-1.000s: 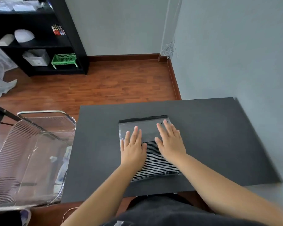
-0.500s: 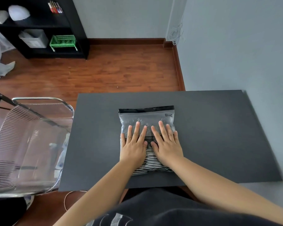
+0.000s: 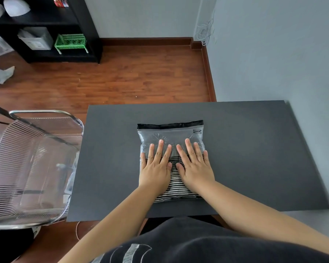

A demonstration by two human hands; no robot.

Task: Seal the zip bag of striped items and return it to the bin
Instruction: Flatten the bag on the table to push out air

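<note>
Two hands: both lie flat, palms down, side by side on one bag.
Table (image 3: 245, 149): dark grey top, set against the wall on the right.
Bin (image 3: 36, 168): clear plastic in a wire frame, just beside the table's left edge.
Zip bag (image 3: 171, 132): lies flat near the table's middle, black zip strip on the far side.
Striped items (image 3: 176, 186): black-and-white, filling the bag's near half.
Left hand (image 3: 156, 168): fingers spread, pressing down on the bag's left part, gripping nothing.
Right hand (image 3: 195, 167): fingers spread, pressing down on the right part, thumb close to the left thumb.
</note>
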